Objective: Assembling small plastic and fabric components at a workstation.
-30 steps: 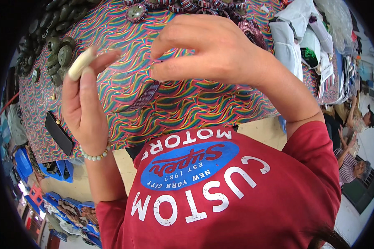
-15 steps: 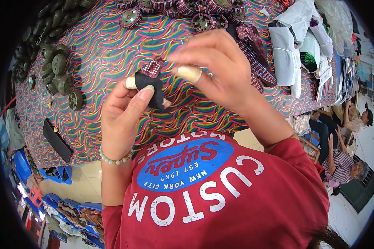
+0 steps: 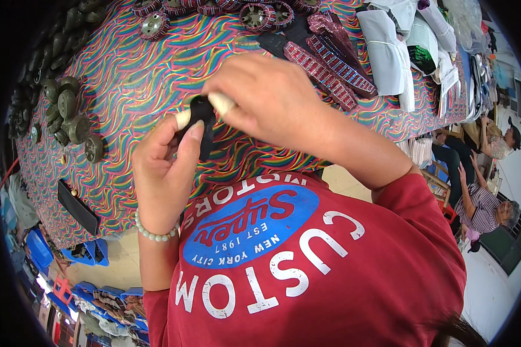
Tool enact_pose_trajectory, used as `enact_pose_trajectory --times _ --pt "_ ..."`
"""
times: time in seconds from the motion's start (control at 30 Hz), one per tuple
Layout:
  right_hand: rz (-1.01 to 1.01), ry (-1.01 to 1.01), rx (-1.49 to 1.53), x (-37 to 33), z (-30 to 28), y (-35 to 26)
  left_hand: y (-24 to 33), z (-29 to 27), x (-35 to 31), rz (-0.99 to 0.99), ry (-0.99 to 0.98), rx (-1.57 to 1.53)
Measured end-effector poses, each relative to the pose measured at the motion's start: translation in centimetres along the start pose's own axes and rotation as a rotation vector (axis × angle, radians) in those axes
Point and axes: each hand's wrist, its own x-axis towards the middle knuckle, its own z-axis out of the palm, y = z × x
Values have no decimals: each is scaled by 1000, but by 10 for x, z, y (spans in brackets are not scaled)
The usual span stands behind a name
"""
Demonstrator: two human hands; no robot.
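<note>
A small black piece of fabric [image 3: 202,109] stands bent between my hands above the table. My left hand [image 3: 163,165] pinches it between thumb and fingers, with a cream wrap on one fingertip and a beaded bracelet at the wrist. Against the upper right edge of the fabric, my right hand [image 3: 266,98] is closed, palm down. A cream cover sits on one of its digits too. What its fingertips grip is hidden behind the hand. The studded side of the piece is turned out of sight.
Rhinestone-studded red strips [image 3: 324,72] lie beyond my right hand, near white wrapped bundles [image 3: 382,52]. Studded round discs [image 3: 257,17] line the far edge. Dark green round pieces [image 3: 66,104] are heaped at left, above a black case [image 3: 78,207]. Two people sit at far right.
My right hand has come down and left onto the fabric. The piece has turned, so its red studded part no longer shows. The view has shifted slightly.
</note>
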Motion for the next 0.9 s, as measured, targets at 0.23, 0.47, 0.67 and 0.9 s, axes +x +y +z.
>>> enact_pose_trajectory --times 0.23,0.47,0.67,0.9 --pt "-33 193 71 6 -6 19 -7 -21 -9 -359 -42 -731" --pt "-106 -103 121 -9 14 -16 12 -9 -19 -500 -173 -735" --pt "81 -7 619 13 -13 -1 -10 -44 -36 -71 61 -60" --pt "72 97 2474 16 -74 19 -86 -133 -9 267 717 1049"
